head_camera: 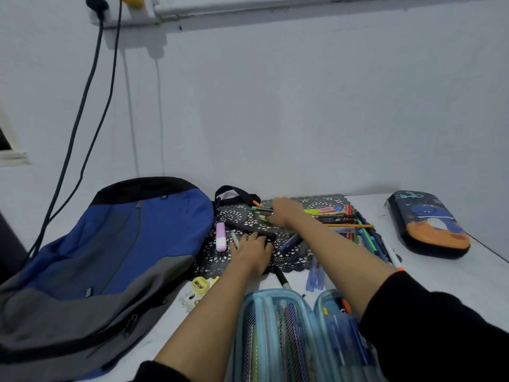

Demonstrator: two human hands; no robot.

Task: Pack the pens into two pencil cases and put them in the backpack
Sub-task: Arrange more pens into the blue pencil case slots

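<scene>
A light-blue mesh pencil case (pixel 278 334) lies open at the near edge with several pens inside. A dark printed pencil case (pixel 428 223) lies shut at the far right. The blue and grey backpack (pixel 110 252) lies flat on the left. Loose pens (pixel 344 219) are scattered over a black lace mat (pixel 237 215). My right hand (pixel 285 212) reaches to the mat's far side and grips a few pens there. My left hand (pixel 252 253) rests palm down on the mat, fingers on a black marker (pixel 248 229).
A pink highlighter (pixel 221 236) lies beside my left hand. A yellow sharpener (pixel 200 284) and a small eraser sit near the backpack. Two bluish pens (pixel 315 275) lie off the mat. Cables (pixel 82 111) hang down the wall on the left.
</scene>
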